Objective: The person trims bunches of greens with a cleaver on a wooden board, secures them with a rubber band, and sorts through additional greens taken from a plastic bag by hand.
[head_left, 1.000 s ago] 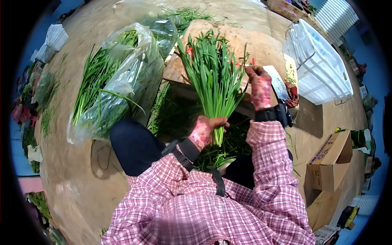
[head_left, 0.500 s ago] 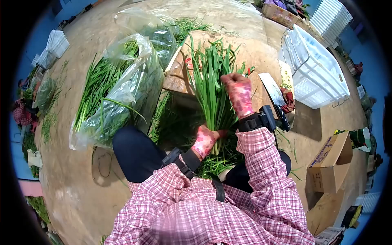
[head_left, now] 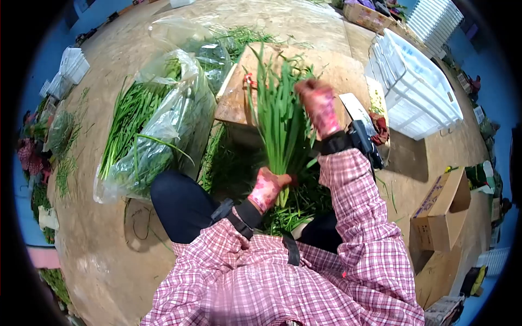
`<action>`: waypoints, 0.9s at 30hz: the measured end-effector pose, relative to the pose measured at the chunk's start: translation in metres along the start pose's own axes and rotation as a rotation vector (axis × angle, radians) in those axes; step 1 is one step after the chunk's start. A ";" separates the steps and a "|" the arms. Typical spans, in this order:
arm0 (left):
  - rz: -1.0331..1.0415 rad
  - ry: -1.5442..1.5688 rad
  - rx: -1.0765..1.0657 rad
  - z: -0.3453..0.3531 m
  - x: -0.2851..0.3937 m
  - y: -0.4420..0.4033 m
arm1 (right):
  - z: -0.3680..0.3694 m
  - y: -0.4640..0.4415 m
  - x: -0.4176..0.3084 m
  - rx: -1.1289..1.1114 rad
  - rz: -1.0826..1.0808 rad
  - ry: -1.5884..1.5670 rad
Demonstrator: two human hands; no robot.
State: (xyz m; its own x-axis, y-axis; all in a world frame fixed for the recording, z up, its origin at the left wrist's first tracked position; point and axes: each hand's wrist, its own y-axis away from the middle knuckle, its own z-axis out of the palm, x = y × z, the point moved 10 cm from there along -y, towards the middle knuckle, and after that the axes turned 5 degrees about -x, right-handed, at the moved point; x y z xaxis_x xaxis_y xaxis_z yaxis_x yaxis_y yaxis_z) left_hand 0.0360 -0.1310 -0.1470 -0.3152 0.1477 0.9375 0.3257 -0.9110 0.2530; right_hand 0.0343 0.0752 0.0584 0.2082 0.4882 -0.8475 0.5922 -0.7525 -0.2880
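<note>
My left hand (head_left: 269, 186), in a pink patterned covering, grips the lower stems of a bunch of long green leaves (head_left: 278, 119). The bunch stands fanned out, its tips over a wooden board (head_left: 331, 65). At the upper right side of the bunch is my right hand (head_left: 317, 103), blurred, with its fingers curled in; what it holds, if anything, cannot be made out. A small red tie (head_left: 249, 80) lies on the board left of the leaves. A flat white-topped item (head_left: 357, 111) and a dark red cloth (head_left: 379, 129) are at the board's right side.
Clear plastic bags (head_left: 179, 117) of long greens lie at the left. White crates (head_left: 416, 87) stand at the right, and an open cardboard box (head_left: 443, 211) sits lower right. Loose greens (head_left: 285, 218) lie on the floor between my knees.
My right hand has moved left from the board's right side to the bunch. The red strip near it no longer shows. My left hand keeps its grip, and the leaves have shifted slightly left.
</note>
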 end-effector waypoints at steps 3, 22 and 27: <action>-0.072 0.292 -0.008 0.015 0.019 0.022 | -0.058 -0.007 -0.001 0.104 0.067 -0.517; -0.026 0.288 -0.060 0.023 0.038 0.050 | -0.041 0.074 0.070 -0.119 0.271 0.196; -0.010 0.293 -0.056 0.021 0.046 0.056 | -0.114 0.068 0.080 0.350 0.177 -0.358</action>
State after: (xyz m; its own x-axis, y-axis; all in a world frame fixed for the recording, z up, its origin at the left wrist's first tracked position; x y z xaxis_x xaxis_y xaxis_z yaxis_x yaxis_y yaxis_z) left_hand 0.0580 -0.1670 -0.0848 -0.5649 0.0471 0.8238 0.2736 -0.9312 0.2409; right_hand 0.1802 0.1135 0.0216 -0.0341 0.2052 -0.9781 0.2643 -0.9420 -0.2068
